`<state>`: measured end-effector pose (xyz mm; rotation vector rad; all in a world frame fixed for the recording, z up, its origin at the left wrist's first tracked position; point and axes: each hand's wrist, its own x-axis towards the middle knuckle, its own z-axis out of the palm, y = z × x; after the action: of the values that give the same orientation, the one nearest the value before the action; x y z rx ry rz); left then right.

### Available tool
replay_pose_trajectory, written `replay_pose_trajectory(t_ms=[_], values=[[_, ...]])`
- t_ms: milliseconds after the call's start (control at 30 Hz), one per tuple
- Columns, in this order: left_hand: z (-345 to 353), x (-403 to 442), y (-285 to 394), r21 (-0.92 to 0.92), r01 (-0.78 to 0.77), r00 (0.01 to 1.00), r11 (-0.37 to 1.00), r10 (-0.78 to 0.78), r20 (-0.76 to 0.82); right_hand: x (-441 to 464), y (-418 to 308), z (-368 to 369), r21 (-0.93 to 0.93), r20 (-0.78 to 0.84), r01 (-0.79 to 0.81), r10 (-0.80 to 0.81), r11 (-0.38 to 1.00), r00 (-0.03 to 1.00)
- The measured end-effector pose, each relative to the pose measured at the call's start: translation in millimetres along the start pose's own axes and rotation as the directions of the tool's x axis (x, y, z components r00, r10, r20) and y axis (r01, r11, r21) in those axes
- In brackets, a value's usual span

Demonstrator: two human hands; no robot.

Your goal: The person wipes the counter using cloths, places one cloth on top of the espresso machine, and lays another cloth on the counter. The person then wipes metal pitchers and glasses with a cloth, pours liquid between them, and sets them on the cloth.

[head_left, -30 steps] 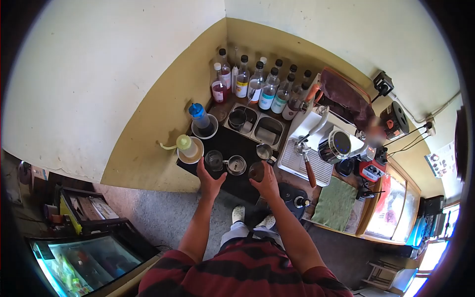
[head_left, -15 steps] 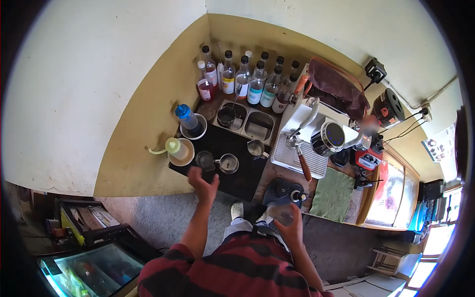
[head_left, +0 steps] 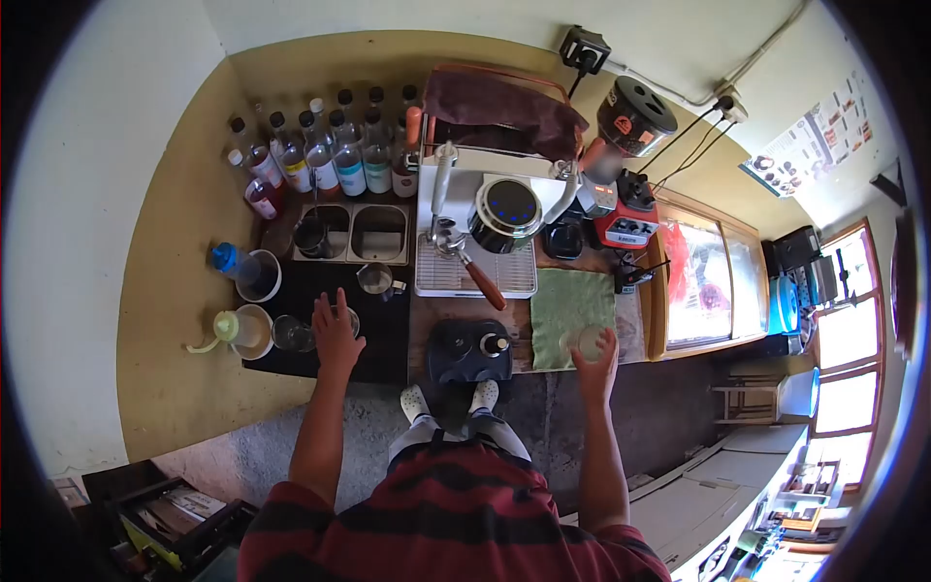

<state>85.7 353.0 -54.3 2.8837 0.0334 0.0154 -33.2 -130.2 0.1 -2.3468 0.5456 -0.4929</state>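
Note:
My left hand (head_left: 337, 339) reaches over the black mat (head_left: 388, 339) with its fingers spread and nothing in them. It largely covers a metal cup (head_left: 354, 318); whether they touch I cannot tell. Just left of the hand stands a clear glass (head_left: 293, 334), and a small steel pitcher (head_left: 376, 279) is behind it to the right. On the other side, my right hand (head_left: 598, 369) is curled around a clear glass (head_left: 586, 342), held at the green cloth (head_left: 572, 308). Whether that glass rests on the cloth is unclear.
An espresso machine (head_left: 475, 184) with a wooden-handled portafilter (head_left: 481, 281) stands at the centre. A black tamping stand (head_left: 470, 354) is at the front edge. Syrup bottles (head_left: 347, 160) line the back left, beside steel basins (head_left: 378, 235). A red grinder (head_left: 628, 230) is at right.
My view has turned to the right. My right hand has carried the glass from beside the tamping stand to the green cloth. My left hand has moved over the metal cup.

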Motion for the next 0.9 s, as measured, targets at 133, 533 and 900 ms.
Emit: replay_pose_trajectory(t_ms=[133, 533, 900], values=[[30.5, 4.3, -15.1, 0.065, 0.051, 0.998, 0.997, -0.053, 0.024, 41.7, 37.8, 25.5, 0.018, 0.026, -0.022, 0.022, 1.000, 0.999], [-24.2, 7.9, 7.4, 0.030, 0.066, 0.994, 0.997, -0.063, -0.091, 58.2, 28.3, 17.2, -0.219, -0.025, 0.142, -0.151, 0.965, 0.988], [-119.5, -44.4, 248.0, -0.392, -0.675, 0.701, 0.624, 0.709, -0.079, -30.9, -102.0, -20.4, 0.320, 0.354, 0.316, -0.422, 0.893, 0.834]])
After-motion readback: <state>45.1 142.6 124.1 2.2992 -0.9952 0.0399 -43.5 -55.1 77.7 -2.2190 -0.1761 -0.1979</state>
